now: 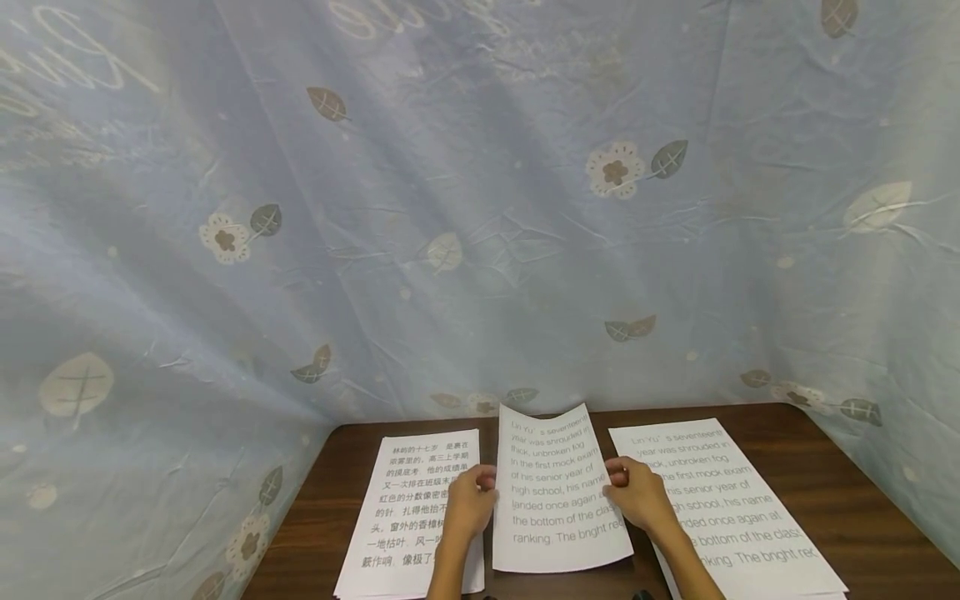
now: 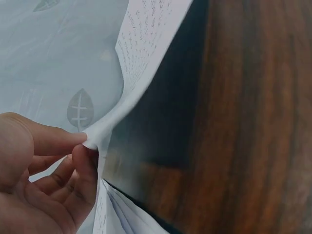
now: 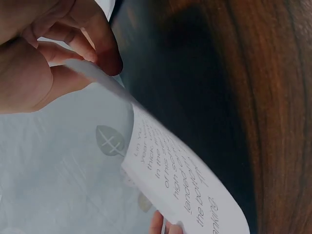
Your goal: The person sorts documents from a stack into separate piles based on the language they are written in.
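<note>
Between both hands a sheet of paper (image 1: 555, 500) printed with English text is held up, bowed, over the middle of the table. My left hand (image 1: 471, 500) pinches its left edge between thumb and fingers, as the left wrist view shows close up. On the opposite edge, my right hand (image 1: 636, 492) pinches the paper in the same way; in the right wrist view its thumb and fingers (image 3: 108, 53) grip the margin. The left forearm crosses a stack of sheets with Chinese text (image 1: 405, 517). Under the right forearm lies a stack with English text (image 1: 738, 517).
The dark wooden table (image 1: 832, 467) carries both stacks, one on each side. Behind its back edge hangs a pale blue curtain (image 1: 480, 317) with leaf and flower prints, which also runs along the left and right sides.
</note>
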The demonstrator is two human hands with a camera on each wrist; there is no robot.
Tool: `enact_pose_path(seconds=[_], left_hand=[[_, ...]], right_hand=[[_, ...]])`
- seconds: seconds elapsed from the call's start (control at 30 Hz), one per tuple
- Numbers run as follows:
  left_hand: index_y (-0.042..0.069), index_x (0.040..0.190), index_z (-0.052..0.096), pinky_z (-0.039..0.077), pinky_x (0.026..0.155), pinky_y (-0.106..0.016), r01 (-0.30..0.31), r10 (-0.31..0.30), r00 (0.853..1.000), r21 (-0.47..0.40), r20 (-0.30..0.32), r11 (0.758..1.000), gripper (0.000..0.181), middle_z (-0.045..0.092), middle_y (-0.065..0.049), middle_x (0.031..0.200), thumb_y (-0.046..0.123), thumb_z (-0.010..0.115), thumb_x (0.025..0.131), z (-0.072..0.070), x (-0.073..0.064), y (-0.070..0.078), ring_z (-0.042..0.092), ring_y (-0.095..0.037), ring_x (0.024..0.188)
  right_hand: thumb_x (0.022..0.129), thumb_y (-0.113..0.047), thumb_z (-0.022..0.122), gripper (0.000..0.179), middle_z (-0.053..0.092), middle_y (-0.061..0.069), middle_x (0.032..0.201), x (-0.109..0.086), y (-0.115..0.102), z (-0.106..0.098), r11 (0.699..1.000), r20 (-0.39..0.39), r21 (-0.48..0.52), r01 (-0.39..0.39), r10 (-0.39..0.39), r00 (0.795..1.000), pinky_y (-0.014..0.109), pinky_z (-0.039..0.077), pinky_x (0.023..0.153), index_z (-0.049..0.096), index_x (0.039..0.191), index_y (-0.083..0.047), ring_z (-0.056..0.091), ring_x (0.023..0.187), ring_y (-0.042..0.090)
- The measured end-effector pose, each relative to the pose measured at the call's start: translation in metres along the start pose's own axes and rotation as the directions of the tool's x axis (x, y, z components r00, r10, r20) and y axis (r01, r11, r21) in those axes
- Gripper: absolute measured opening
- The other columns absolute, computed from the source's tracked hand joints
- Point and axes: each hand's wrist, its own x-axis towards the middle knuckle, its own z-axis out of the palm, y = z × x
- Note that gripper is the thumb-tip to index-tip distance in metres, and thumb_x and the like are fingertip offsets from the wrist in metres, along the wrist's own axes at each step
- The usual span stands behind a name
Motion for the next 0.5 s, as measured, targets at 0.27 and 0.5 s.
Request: enact_pose_path(seconds=[0.27, 0.5], left_hand=[[-0.001, 0.125, 0.074, 0.055, 0.057, -0.023, -0.008, 0.008, 1.0, -0.087, -0.01, 0.996, 0.037, 0.074, -0.011, 0.1, -0.004, 0.07, 0.088, 0.004, -0.001, 0.002, 0.064, -0.012, 0.069], [0.0, 0.124, 0.075, 0.056, 0.059, -0.023, -0.017, 0.015, 1.0, -0.111, -0.023, 0.994, 0.036, 0.075, -0.01, 0.099, -0.005, 0.071, 0.088, 0.015, 0.0, 0.008, 0.066, -0.012, 0.072]], right_hand=[[0.09, -0.002, 0.075, 0.046, 0.076, 0.015, 0.106, 0.0, 0.001, -0.007, 0.998, -0.002, 0.052, -0.023, 0.023, 1.0, 0.033, 0.058, 0.066, 0.066, 0.135, 0.006, 0.071, 0.08, 0.018], [0.091, -0.003, 0.074, 0.047, 0.074, 0.021, 0.11, 0.0, 0.006, -0.018, 0.995, 0.001, 0.093, -0.045, 0.045, 0.999, 0.033, 0.058, 0.064, 0.064, 0.136, 0.007, 0.073, 0.08, 0.019]])
